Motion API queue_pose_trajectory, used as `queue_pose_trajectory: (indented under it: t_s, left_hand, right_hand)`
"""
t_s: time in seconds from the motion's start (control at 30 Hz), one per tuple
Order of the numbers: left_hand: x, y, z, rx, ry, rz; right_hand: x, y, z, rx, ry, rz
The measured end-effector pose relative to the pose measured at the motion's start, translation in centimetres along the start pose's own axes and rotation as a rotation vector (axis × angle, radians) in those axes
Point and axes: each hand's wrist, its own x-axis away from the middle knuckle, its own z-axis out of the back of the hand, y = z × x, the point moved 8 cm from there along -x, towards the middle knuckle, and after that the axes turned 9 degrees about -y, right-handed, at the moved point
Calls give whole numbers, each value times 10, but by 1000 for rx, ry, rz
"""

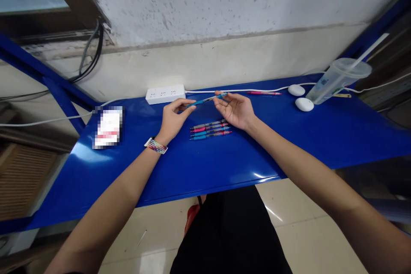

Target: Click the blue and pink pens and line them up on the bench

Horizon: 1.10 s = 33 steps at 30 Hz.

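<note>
A blue pen (203, 101) is held level above the blue table, between both hands. My left hand (176, 117) pinches its left end between thumb and fingers. At the pen's right end, my right hand (233, 109) has its palm turned up, with thumb and fingertips around the tip. Below the hands, several pens lie side by side on the table: a grey one (201, 126), a pink one (201, 129) and blue ones (201, 137) among them. A patterned band is on my left wrist.
Behind the hands are a white power strip (165, 94) and a pink pen (263, 93). To the right are two white rounded objects (304, 104) and a clear cup (337, 80) with a straw. A pixelated item (109, 127) lies left on the blue table (205, 171). The wall stands behind.
</note>
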Motion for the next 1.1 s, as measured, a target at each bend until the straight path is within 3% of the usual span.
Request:
queue_pose_trajectory:
  t_s: [0.73, 1.1]
  left_hand:
    - [0, 0, -2, 8, -1, 9]
    - [1, 3, -2, -8, -1, 12]
  right_hand:
    - [0, -1, 2, 4, -33, 24]
    - [5, -4, -6, -40, 31, 28]
